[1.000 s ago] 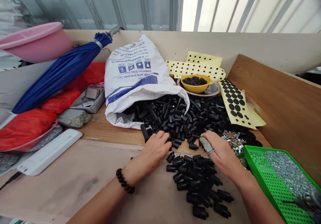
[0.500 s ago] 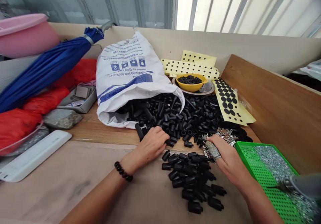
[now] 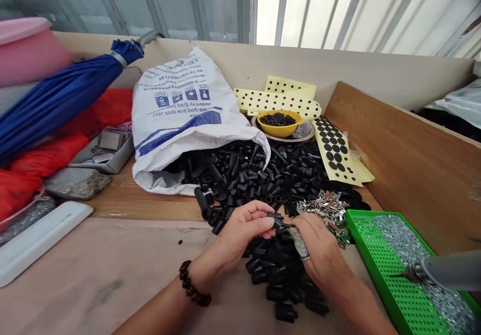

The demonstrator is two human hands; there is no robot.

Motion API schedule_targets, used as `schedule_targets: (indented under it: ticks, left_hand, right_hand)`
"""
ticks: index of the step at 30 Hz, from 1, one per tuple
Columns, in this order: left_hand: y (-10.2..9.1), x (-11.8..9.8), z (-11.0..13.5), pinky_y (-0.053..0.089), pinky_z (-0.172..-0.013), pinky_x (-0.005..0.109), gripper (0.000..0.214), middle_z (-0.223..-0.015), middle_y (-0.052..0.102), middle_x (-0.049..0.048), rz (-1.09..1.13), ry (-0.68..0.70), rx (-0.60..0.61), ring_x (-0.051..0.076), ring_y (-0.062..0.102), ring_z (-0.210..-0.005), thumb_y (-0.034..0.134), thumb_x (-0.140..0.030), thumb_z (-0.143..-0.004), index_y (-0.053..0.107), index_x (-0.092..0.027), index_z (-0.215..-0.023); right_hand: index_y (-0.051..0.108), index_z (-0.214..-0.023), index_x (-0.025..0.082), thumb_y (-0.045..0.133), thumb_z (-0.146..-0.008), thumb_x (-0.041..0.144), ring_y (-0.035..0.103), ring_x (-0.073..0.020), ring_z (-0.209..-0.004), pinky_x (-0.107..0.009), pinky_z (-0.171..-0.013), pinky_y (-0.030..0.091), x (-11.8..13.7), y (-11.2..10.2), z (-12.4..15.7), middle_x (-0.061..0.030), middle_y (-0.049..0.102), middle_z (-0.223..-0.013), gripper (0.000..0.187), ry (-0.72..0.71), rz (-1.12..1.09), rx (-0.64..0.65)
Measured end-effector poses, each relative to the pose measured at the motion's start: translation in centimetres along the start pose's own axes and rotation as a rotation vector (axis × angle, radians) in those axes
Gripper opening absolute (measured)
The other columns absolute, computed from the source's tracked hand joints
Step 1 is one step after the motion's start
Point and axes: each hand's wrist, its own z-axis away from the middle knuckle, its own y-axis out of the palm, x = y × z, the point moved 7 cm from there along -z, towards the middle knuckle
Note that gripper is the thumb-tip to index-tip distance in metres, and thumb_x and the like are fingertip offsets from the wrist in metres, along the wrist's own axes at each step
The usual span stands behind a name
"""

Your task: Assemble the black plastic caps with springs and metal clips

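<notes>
My left hand pinches a small black plastic cylinder between thumb and fingers. Close against the cylinder's right end is my right hand, its fingers closed; whatever they grip is mostly hidden. A speckled wrap covers one of its fingers. Below both hands, many similar black cylinders with narrow stepped ends lie in a heap on the mat. Just beyond my right hand sits a pile of small shiny metal clips. Loose black parts spill from a white woven sack behind my hands.
At right stands a green perforated tray holding small silvery pieces, with a grey powered driver reaching over it. A yellow bowl of black bits and dotted yellow sheets lie behind. Leftward are a blue umbrella, a stone and a white bar.
My left hand has left the loose parts by the sack and now holds a black cylinder. My right hand has moved from the metal clips toward it. The view has shifted slightly right.
</notes>
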Motion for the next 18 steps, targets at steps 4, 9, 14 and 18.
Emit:
schedule_targets:
  ticks: [4,9,14,18]
  left_hand:
    - [0.7,0.0,0.2,0.044,-0.058,0.018,0.023,-0.065,0.063,-0.0010,-0.001,-0.014,0.040,0.007,0.056,-0.058,0.072,-0.026,-0.071,0.063,-0.014,-0.088]
    - [1.5,0.6,0.5,0.044,-0.056,0.017,0.024,-0.068,0.066,0.0028,-0.014,-0.005,0.065,0.007,0.055,-0.056,0.069,-0.029,-0.073,0.065,-0.010,-0.088]
    - [1.5,1.4,0.6,0.043,-0.057,0.018,0.023,-0.071,0.067,0.0049,0.084,-0.036,0.063,0.007,0.055,-0.056,0.067,-0.027,-0.075,0.064,-0.010,-0.089]
    - [1.7,1.5,0.8,0.042,-0.056,0.018,0.024,-0.070,0.066,0.0031,0.049,-0.021,0.069,0.007,0.053,-0.055,0.068,-0.029,-0.075,0.064,-0.011,-0.090]
  right_hand:
    - [0.051,-0.092,0.014,0.034,-0.087,0.007,0.046,-0.0226,-0.078,-0.036,-0.068,0.037,0.3,-0.6,0.0,-0.0100,0.053,-0.084,0.019,-0.038,0.029,-0.036]
    - [0.053,-0.089,0.015,0.036,-0.087,0.009,0.046,-0.0219,-0.077,-0.035,-0.068,0.036,0.6,-0.2,-0.2,-0.0088,0.054,-0.082,0.018,-0.011,0.025,-0.011]
    - [0.051,-0.083,0.018,0.032,-0.089,0.012,0.046,-0.0193,-0.069,-0.032,-0.064,0.034,0.4,-0.3,-0.1,-0.0051,0.053,-0.074,0.021,0.019,-0.027,-0.026]
    - [0.051,-0.081,0.017,0.031,-0.088,0.012,0.047,-0.0191,-0.069,-0.032,-0.064,0.035,0.5,-0.3,0.2,-0.0057,0.054,-0.074,0.021,-0.003,-0.061,-0.032]
